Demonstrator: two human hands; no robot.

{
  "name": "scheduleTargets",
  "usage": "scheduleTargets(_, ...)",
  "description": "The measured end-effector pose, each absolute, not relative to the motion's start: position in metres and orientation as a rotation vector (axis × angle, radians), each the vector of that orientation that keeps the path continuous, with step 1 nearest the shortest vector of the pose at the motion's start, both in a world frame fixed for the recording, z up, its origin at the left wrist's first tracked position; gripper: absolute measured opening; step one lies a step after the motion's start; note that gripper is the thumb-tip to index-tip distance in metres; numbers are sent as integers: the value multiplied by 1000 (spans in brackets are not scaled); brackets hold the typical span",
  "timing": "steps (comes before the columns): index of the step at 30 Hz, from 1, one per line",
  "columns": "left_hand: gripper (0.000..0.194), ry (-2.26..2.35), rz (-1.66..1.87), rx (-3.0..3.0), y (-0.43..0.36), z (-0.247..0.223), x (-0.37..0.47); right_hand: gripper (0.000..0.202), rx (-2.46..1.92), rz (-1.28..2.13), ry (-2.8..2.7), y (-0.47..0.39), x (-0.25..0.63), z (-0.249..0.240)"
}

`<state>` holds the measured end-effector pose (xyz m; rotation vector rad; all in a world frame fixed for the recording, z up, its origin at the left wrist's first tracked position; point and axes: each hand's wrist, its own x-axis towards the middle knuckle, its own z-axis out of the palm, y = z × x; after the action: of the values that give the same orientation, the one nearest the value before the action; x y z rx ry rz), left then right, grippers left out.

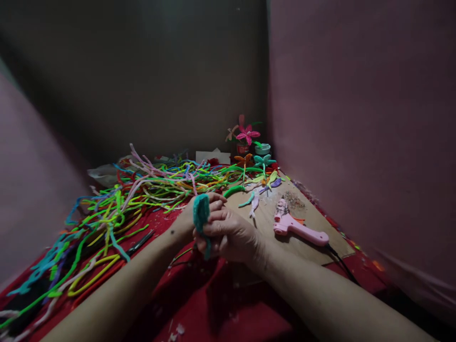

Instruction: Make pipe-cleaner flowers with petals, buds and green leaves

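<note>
A teal fuzzy loop (201,211), seemingly of bent pipe cleaner, stands upright between my hands near the middle of the view, its tail hanging below. My right hand (231,235) has its fingers wrapped round the lower part of it. Behind the loop is my left hand (192,216), partly hidden by the loop and by my right hand. Some of its fingers reach over the top of my right hand; what its other fingers hold is hidden.
Many coloured pipe cleaners (156,183) cover the red cloth (185,294) at left. A pink glue gun (301,230) with a black cord lies on a brown board (320,228) at right, near small fuzzy pieces (254,202). Behind stands a pink flower (247,134).
</note>
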<state>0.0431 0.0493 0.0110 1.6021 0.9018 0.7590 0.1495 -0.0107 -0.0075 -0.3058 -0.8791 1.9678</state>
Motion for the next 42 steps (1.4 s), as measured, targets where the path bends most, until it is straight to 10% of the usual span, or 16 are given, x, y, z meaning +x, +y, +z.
scheduleTargets(17, 21, 597, 160, 2168, -9, 8, -28, 7, -326, 1620, -536, 13, 198, 11)
scheduleTargets(27, 11, 966, 1029, 1999, 5, 25, -40, 20, -757, 1538, -856, 5, 162, -9)
scheduleTargets(42, 21, 977, 1136, 1677, 1, 23, -2, 27, -954, 1381, -1116, -14, 143, -18)
